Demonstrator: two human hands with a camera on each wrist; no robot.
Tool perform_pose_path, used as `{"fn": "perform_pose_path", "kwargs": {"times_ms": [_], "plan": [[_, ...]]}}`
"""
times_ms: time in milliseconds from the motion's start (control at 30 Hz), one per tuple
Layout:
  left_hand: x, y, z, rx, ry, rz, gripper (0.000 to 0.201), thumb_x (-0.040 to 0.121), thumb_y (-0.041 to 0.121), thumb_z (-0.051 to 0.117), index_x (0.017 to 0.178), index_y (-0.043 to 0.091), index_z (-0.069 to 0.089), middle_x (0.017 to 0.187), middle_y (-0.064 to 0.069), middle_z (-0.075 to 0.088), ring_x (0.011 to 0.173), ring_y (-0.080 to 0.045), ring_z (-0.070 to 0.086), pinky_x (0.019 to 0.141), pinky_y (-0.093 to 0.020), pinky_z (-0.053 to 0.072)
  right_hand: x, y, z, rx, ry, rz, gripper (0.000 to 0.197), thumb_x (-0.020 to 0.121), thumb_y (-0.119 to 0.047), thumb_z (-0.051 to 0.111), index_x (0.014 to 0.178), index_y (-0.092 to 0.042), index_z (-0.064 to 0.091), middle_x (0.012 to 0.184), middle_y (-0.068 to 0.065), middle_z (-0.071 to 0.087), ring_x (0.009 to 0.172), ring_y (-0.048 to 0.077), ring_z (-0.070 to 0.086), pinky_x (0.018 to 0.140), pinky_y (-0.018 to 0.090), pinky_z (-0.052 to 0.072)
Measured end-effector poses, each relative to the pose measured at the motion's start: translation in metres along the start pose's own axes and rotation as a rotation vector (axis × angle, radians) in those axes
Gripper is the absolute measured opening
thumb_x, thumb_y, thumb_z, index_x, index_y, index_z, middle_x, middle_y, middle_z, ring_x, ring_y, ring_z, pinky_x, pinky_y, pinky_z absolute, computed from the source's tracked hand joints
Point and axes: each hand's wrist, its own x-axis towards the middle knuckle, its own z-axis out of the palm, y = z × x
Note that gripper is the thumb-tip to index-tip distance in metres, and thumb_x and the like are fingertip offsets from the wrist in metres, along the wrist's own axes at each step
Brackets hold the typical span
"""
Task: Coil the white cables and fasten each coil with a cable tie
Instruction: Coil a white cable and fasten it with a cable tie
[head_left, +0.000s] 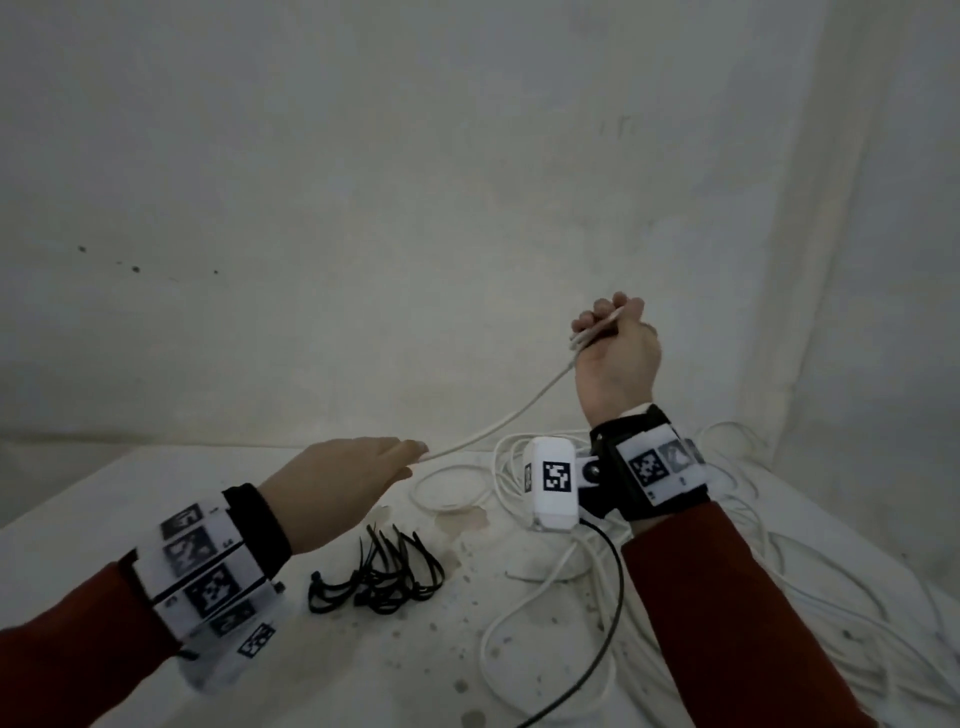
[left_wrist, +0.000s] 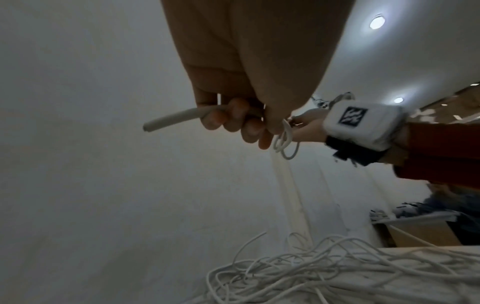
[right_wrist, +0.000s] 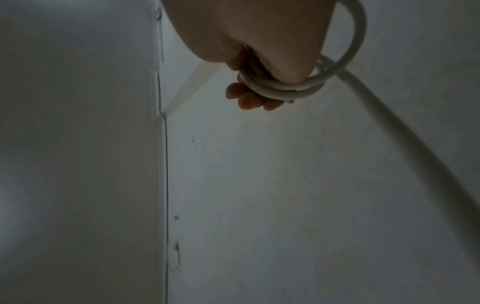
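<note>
Red sleeves (head_left: 727, 613) end in wrist bands with black-and-white square codes; no words are readable. Raised, the right hand (head_left: 615, 358) fists around small loops of smooth round white cable (right_wrist: 272, 88). Lower, the left hand (head_left: 337, 483) curls around its taut span above tangled cables (left_wrist: 337, 267) and black ties (head_left: 384, 577).

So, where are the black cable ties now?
In the head view the black cable ties lie on the table, below the left hand, left of the loose white cables.
</note>
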Motion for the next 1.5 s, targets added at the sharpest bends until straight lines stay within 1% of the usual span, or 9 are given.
{"fn": "perform_pose_path", "kwargs": {"times_ms": [167, 300, 400, 533, 733, 833, 967, 1167, 1500], "plan": [[0.006, 0.010, -0.012, 0.022, 0.050, 0.149, 0.050, 0.070, 0.010, 0.080, 0.108, 0.024, 0.050, 0.082, 0.011, 0.065, 0.063, -0.009, 0.060, 0.049, -0.018, 0.042, -0.003, 0.025, 0.002, -0.626, -0.036, -0.128, 0.023, 0.105, -0.016, 0.031, 0.089, -0.007, 0.046, 0.065, 0.004, 0.058, 0.041, 0.008, 0.049, 0.048, 0.021, 0.043], [0.014, 0.007, -0.043, -0.026, 0.104, 0.117, 0.012, 0.090, 0.025, 0.043, 0.101, 0.025, 0.049, 0.079, 0.007, 0.064, 0.063, -0.012, 0.058, 0.051, -0.021, 0.043, -0.017, 0.041, -0.013, -1.145, -0.427, -0.083, 0.018, 0.103, -0.015, 0.037, 0.091, -0.007, 0.048, 0.066, 0.001, 0.064, 0.044, 0.012, 0.050, 0.049, 0.023, 0.042], [0.018, -0.007, -0.062, -0.109, 0.160, 0.027, 0.031, 0.092, 0.032, 0.032, 0.096, 0.018, 0.059, 0.079, 0.002, 0.062, 0.064, -0.015, 0.052, 0.057, -0.025, 0.040, -0.036, 0.040, -0.019, -1.377, -0.770, 0.046, 0.017, 0.102, -0.016, 0.041, 0.090, -0.010, 0.052, 0.069, -0.001, 0.066, 0.052, 0.015, 0.052, 0.051, 0.023, 0.044], [0.021, -0.041, -0.069, -0.215, 0.226, -0.085, 0.039, 0.094, 0.036, 0.030, 0.094, 0.014, 0.062, 0.071, 0.008, 0.050, 0.065, -0.008, 0.041, 0.061, -0.013, 0.035, -0.055, 0.031, -0.019, -1.156, -0.930, 0.328, 0.026, 0.103, -0.017, 0.040, 0.084, -0.005, 0.053, 0.056, 0.002, 0.051, 0.045, 0.012, 0.041, 0.047, 0.021, 0.036], [0.022, -0.052, -0.049, -0.465, 0.123, -0.318, 0.019, 0.095, 0.036, 0.039, 0.105, 0.032, 0.055, 0.082, 0.011, 0.055, 0.073, 0.002, 0.049, 0.066, -0.010, 0.033, -0.076, 0.021, -0.001, -0.903, -0.936, 0.580, 0.068, 0.090, -0.065, 0.022, 0.061, -0.011, 0.050, 0.041, -0.004, 0.028, 0.040, 0.013, 0.019, 0.044, 0.024, 0.023], [0.019, -0.037, -0.040, -0.631, -0.039, -0.388, 0.075, 0.069, 0.075, 0.050, 0.134, 0.042, 0.033, 0.108, 0.017, 0.051, 0.083, 0.005, 0.048, 0.073, -0.012, 0.034, -0.081, 0.023, 0.008, -0.852, -0.871, 0.573, 0.071, 0.089, -0.069, 0.021, 0.047, -0.016, 0.042, 0.039, -0.002, 0.022, 0.038, 0.014, 0.015, 0.044, 0.026, 0.017], [0.024, -0.012, -0.028, -0.390, 0.097, -0.407, 0.109, 0.050, 0.080, 0.060, 0.142, 0.035, 0.023, 0.138, 0.009, 0.037, 0.112, -0.007, 0.045, 0.095, -0.030, 0.033, -0.084, 0.027, 0.018, -0.783, -0.795, 0.588, 0.066, 0.092, -0.060, 0.021, 0.045, -0.017, 0.035, 0.038, -0.001, 0.020, 0.035, 0.014, 0.015, 0.044, 0.028, 0.016], [0.035, -0.005, -0.029, -0.510, 0.319, -0.224, 0.037, 0.084, 0.024, 0.067, 0.118, 0.012, 0.058, 0.107, 0.003, 0.067, 0.095, -0.006, 0.064, 0.087, -0.030, 0.050, -0.083, 0.031, 0.022, -0.783, -0.720, 0.557, 0.068, 0.101, -0.052, 0.020, 0.045, -0.015, 0.035, 0.038, -0.001, 0.020, 0.036, 0.015, 0.019, 0.046, 0.029, 0.022], [0.038, -0.008, -0.020, -0.704, 0.189, -0.351, 0.016, 0.091, 0.003, 0.053, 0.089, 0.013, 0.064, 0.077, 0.008, 0.070, 0.077, -0.005, 0.066, 0.077, -0.019, 0.051, -0.084, 0.047, 0.012, -0.847, -0.632, 0.192, 0.048, 0.084, -0.050, 0.052, 0.063, -0.007, 0.052, 0.047, 0.000, 0.042, 0.038, 0.018, 0.040, 0.046, 0.028, 0.037]]}}
